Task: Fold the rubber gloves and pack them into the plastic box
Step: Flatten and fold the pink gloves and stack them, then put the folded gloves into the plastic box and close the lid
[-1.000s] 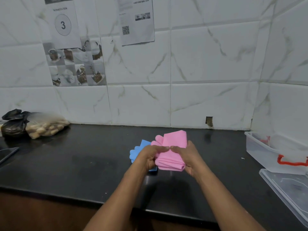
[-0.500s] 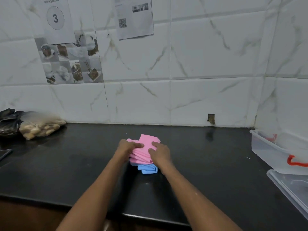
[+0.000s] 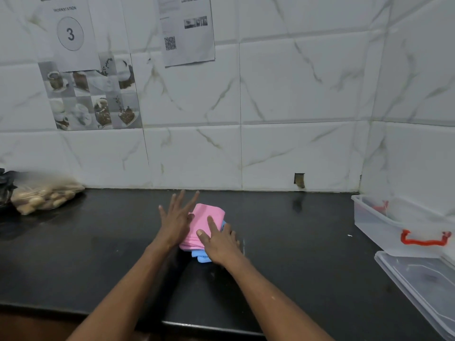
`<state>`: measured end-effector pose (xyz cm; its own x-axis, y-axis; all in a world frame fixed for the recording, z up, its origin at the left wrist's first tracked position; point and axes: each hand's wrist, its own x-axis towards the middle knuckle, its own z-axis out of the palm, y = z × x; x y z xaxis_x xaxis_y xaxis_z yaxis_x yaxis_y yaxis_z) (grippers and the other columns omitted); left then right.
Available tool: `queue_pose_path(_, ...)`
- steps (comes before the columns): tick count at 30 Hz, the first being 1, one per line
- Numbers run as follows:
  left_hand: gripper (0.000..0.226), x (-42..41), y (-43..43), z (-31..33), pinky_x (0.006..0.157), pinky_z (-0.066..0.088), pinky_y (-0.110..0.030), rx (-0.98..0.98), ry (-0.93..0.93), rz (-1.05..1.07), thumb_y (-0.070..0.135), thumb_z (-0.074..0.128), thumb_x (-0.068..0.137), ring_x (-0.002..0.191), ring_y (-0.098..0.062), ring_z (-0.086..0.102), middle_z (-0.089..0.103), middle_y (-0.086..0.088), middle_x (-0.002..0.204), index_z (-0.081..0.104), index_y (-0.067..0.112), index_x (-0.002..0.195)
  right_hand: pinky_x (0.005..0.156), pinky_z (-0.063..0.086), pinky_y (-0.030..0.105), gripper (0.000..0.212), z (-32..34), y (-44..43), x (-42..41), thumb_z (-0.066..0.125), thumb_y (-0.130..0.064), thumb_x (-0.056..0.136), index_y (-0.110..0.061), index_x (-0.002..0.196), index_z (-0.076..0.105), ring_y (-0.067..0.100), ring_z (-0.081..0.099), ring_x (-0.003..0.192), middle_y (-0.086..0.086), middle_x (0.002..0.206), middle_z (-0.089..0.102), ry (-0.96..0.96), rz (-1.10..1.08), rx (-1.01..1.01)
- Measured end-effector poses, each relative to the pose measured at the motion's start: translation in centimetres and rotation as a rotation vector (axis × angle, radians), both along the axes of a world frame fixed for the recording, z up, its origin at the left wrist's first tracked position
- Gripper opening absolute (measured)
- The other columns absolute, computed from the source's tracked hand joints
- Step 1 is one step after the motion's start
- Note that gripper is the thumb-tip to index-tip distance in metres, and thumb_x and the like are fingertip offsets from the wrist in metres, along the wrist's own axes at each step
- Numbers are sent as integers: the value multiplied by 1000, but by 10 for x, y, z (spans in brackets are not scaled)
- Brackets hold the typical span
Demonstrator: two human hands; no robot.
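Box [image 3: 384, 225] sits at right of frame, well apart from gloves [image 3: 204, 225]; right hand [image 3: 219, 244] nearer, resting on them; left hand [image 3: 177, 217] splayed flat beside.

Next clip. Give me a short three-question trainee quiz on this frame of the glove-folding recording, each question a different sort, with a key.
1. True or false: the folded pink rubber glove lies on top of the blue rubber glove.
2. Which hand presses on the pink glove: A) left hand B) right hand?
3. Fill in: the clear plastic box has a ____ handle.

Key: 1 true. 2 B; the left is open, fingers spread, beside it. 3 red.
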<state>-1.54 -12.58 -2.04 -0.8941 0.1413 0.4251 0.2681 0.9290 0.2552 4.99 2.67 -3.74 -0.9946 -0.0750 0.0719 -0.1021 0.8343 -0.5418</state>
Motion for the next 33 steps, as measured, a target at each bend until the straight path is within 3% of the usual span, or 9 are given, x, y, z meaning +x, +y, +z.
queue_pose_path(3,64,3,11,18,115,-1,-62,-174,86,-123,1,42,93,152,-20,2,10,1,165,40,34,147,113,20,53,66,-3,5,8,25,-63,96,-38,154,7,42,19,141,21,157,12,34,41,-19)
queue_pose_path(5,55,5,23,26,119,0,-55,-212,80,-224,5,41,95,152,-18,5,15,1,164,46,30,144,115,19,53,65,-2,6,14,26,-62,96,-40,153,5,42,17,143,19,159,6,41,70,-30)
queue_pose_path(9,48,8,34,18,120,-3,-52,-289,-147,-201,41,24,105,152,-19,-1,8,4,165,27,33,152,118,16,51,64,-1,14,29,33,-60,96,-43,152,7,41,9,148,16,162,-4,59,175,-73)
queue_pose_path(11,55,10,32,6,120,-1,-55,-210,-282,-138,51,20,103,152,-20,2,11,6,164,18,34,155,119,15,50,64,-1,25,35,31,-62,96,-45,152,7,39,4,149,15,163,-8,41,215,-46)
queue_pose_path(14,67,9,26,-9,120,5,-53,-102,-291,-90,62,23,98,151,-25,10,14,6,164,11,29,156,118,15,50,64,1,41,43,31,-64,95,-43,152,11,39,5,149,15,163,-9,29,223,-6)
queue_pose_path(18,75,-5,17,-22,119,7,-54,-137,-300,-65,69,21,93,151,-27,7,7,6,165,4,31,156,113,26,46,60,9,57,56,39,-57,95,-24,144,36,36,15,148,20,161,6,16,200,-82)
queue_pose_path(22,79,-14,24,-21,119,5,-57,-375,-336,-91,73,11,89,152,-28,-2,-6,1,165,-5,34,155,112,27,46,64,16,84,58,44,-57,94,-19,145,37,29,20,148,11,162,11,-22,105,-115)
queue_pose_path(28,68,1,37,3,115,-3,-64,-335,-316,-49,65,14,96,152,-21,-5,-6,5,165,0,35,155,114,27,36,64,25,120,70,53,-52,92,-16,144,43,22,31,143,8,158,27,86,21,-58)
queue_pose_path(33,61,28,50,25,117,-3,-56,-150,-88,-1,51,35,100,152,-20,8,14,-6,164,24,26,154,100,42,30,40,42,181,92,58,-37,92,-8,119,66,24,58,117,10,123,65,342,-223,11)
